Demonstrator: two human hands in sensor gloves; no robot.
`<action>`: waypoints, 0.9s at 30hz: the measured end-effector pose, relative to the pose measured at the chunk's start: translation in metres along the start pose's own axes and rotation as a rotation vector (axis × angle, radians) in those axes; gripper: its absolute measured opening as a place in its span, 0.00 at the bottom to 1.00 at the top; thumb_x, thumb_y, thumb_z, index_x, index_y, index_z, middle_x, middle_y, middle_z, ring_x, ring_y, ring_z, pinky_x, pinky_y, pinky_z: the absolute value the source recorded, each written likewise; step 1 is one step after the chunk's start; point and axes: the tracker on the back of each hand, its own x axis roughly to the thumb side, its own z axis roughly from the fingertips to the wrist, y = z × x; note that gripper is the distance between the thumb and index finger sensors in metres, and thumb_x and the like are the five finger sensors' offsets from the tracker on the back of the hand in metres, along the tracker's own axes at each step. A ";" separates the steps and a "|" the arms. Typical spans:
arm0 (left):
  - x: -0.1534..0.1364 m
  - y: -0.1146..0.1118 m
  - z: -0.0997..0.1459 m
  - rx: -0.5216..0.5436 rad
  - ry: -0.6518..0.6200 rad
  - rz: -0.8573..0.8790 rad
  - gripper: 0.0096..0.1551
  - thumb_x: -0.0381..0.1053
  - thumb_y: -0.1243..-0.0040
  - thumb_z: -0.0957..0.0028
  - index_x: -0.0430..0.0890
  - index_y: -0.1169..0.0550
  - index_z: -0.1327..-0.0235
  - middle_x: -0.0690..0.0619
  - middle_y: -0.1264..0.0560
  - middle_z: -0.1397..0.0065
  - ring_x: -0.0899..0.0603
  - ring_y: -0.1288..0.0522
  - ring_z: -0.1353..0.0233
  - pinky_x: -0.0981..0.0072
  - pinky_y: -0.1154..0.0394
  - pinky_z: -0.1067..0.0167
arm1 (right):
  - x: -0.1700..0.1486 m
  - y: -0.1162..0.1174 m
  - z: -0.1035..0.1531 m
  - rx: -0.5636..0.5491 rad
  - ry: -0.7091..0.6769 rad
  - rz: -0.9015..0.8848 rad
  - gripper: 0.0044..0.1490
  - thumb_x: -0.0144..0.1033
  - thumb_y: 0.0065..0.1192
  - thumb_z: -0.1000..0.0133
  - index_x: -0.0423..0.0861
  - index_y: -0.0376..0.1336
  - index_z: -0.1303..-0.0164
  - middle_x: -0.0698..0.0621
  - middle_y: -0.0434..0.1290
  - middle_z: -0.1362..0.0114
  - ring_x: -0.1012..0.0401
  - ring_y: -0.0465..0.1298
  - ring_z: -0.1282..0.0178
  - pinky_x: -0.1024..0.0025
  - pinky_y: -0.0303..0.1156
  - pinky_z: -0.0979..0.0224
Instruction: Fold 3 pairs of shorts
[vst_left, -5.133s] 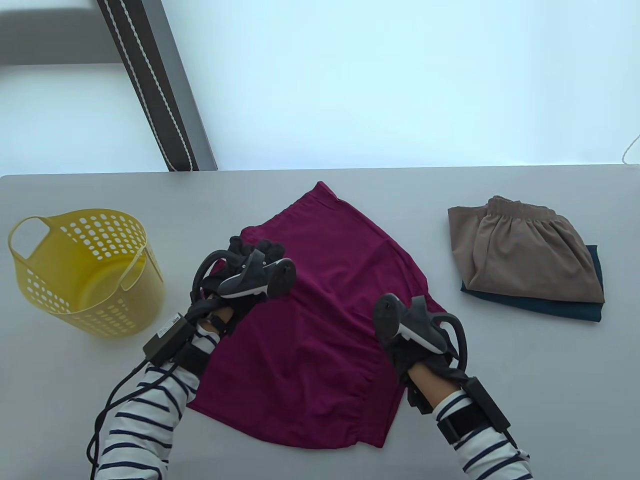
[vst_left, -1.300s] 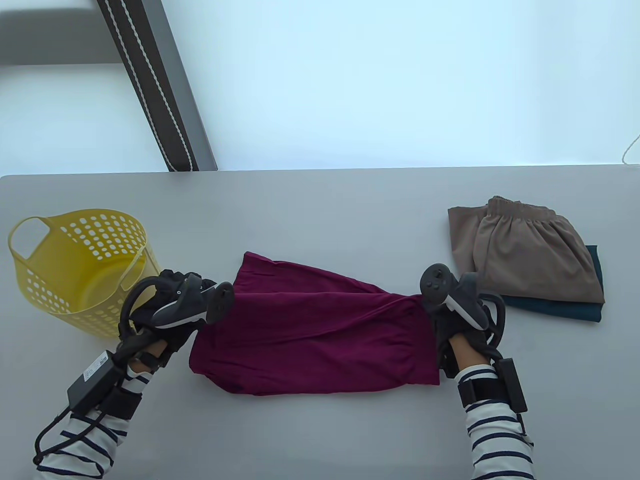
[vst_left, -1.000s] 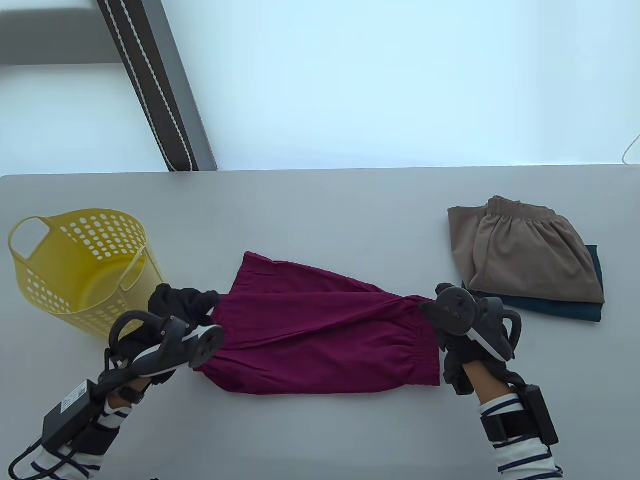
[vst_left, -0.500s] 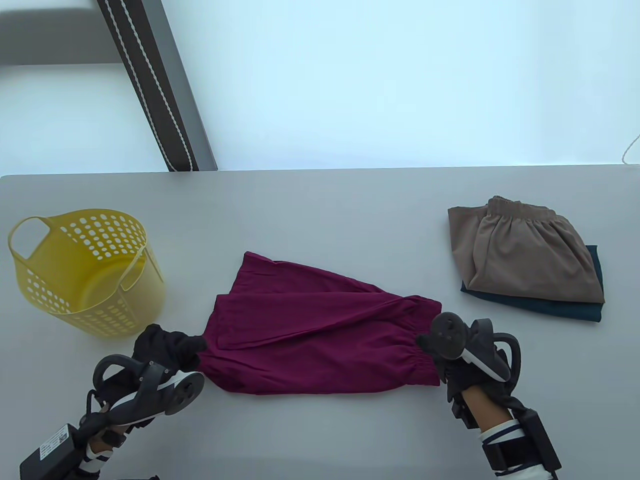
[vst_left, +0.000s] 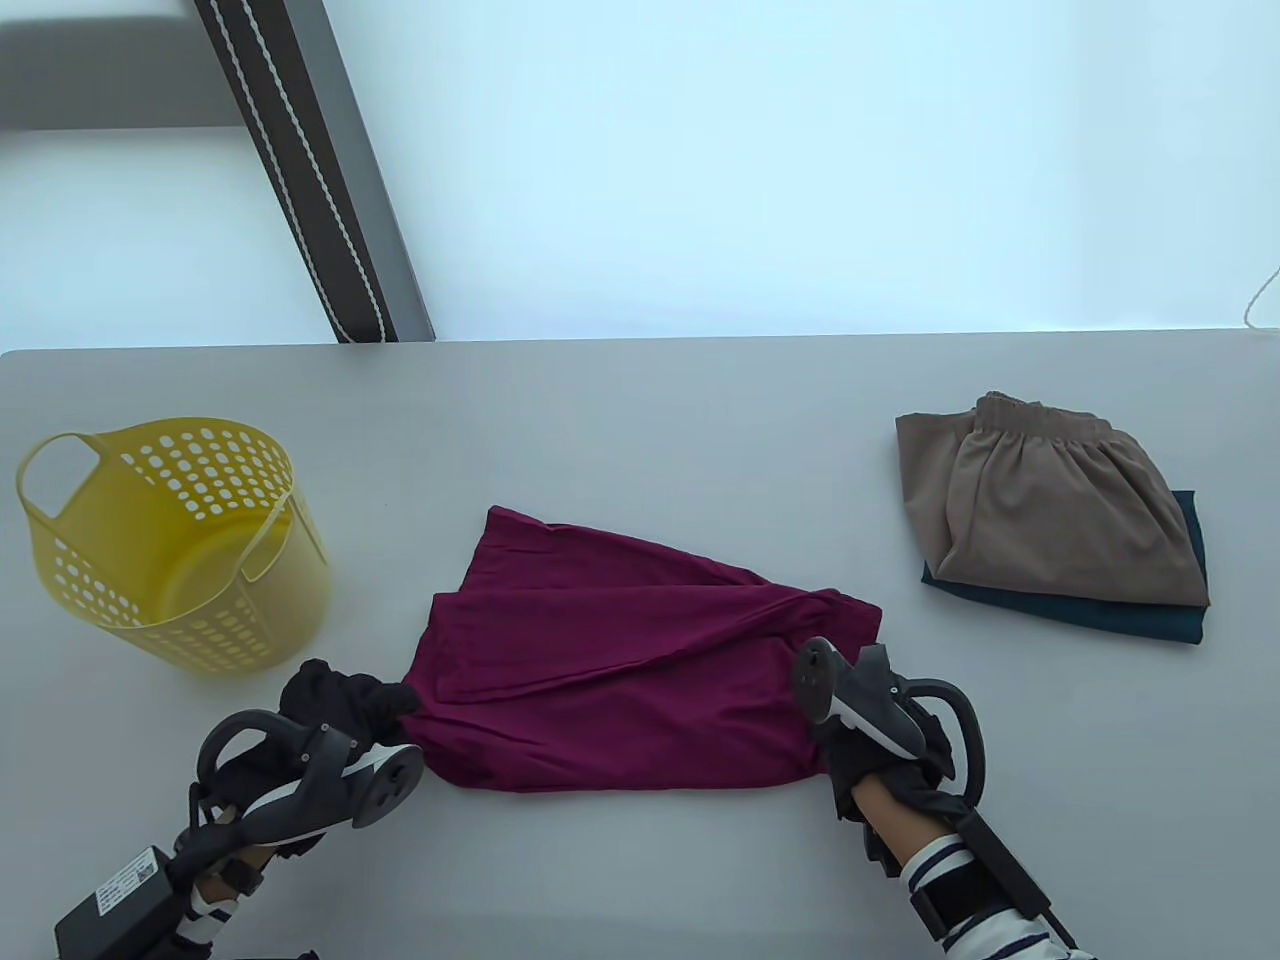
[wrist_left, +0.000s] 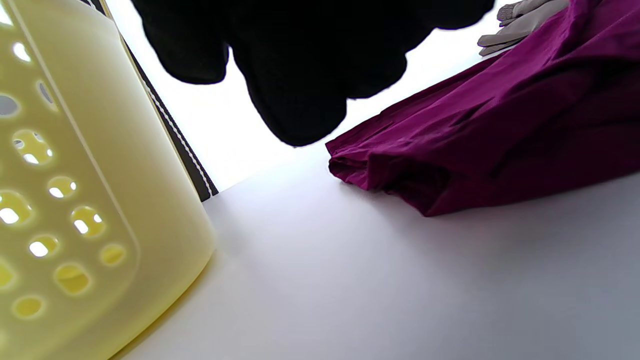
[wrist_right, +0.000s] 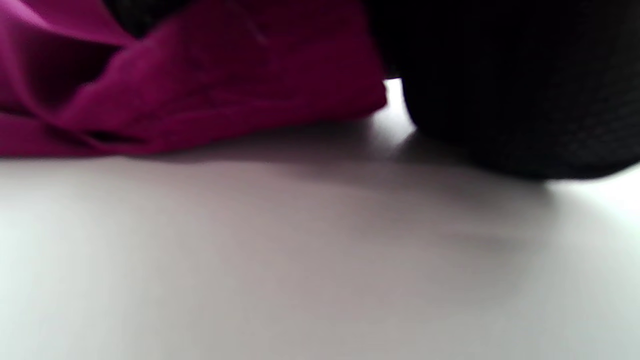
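Note:
The maroon shorts (vst_left: 640, 660) lie folded lengthwise in the middle of the table, waistband to the right. My left hand (vst_left: 350, 705) sits at their left end, near the front corner. In the left wrist view its fingers (wrist_left: 300, 90) hang loosely curled just beside the maroon shorts (wrist_left: 475, 140) and hold nothing. My right hand (vst_left: 850, 755) covers the front right corner at the waistband. In the right wrist view the right hand (wrist_right: 500, 100) rests on the table, and the maroon shorts (wrist_right: 200, 90) bunch up against it, gripped there.
A yellow perforated basket (vst_left: 170, 540) stands at the left, close to my left hand, and fills the left of the left wrist view (wrist_left: 75, 200). At the right, folded tan shorts (vst_left: 1050, 500) lie on folded teal shorts (vst_left: 1150, 620). The grey table (vst_left: 640, 420) shows bare behind.
The shorts, spread flat five seconds ago, now lie folded in half. Both hands slid along the ends toward me. The right hand then moved left over the front waistband corner.

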 end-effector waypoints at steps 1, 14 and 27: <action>0.000 0.000 0.000 0.000 0.002 0.000 0.23 0.59 0.53 0.49 0.60 0.34 0.40 0.64 0.21 0.44 0.54 0.15 0.43 0.47 0.24 0.31 | -0.002 0.000 -0.001 -0.005 0.007 -0.007 0.48 0.50 0.57 0.47 0.18 0.56 0.42 0.23 0.75 0.54 0.35 0.84 0.66 0.56 0.84 0.65; 0.001 0.011 0.008 0.066 -0.020 -0.035 0.24 0.60 0.53 0.49 0.59 0.34 0.40 0.64 0.20 0.44 0.53 0.15 0.43 0.47 0.25 0.31 | -0.055 -0.042 0.010 -0.218 0.112 -0.599 0.42 0.39 0.70 0.54 0.29 0.56 0.40 0.36 0.75 0.56 0.51 0.81 0.71 0.66 0.79 0.68; 0.006 0.022 0.017 0.120 -0.057 -0.054 0.24 0.60 0.53 0.49 0.59 0.34 0.39 0.63 0.20 0.43 0.53 0.15 0.42 0.47 0.25 0.31 | 0.084 -0.166 0.046 -0.667 -0.169 -0.238 0.38 0.38 0.70 0.52 0.33 0.59 0.38 0.37 0.76 0.51 0.49 0.83 0.65 0.65 0.80 0.62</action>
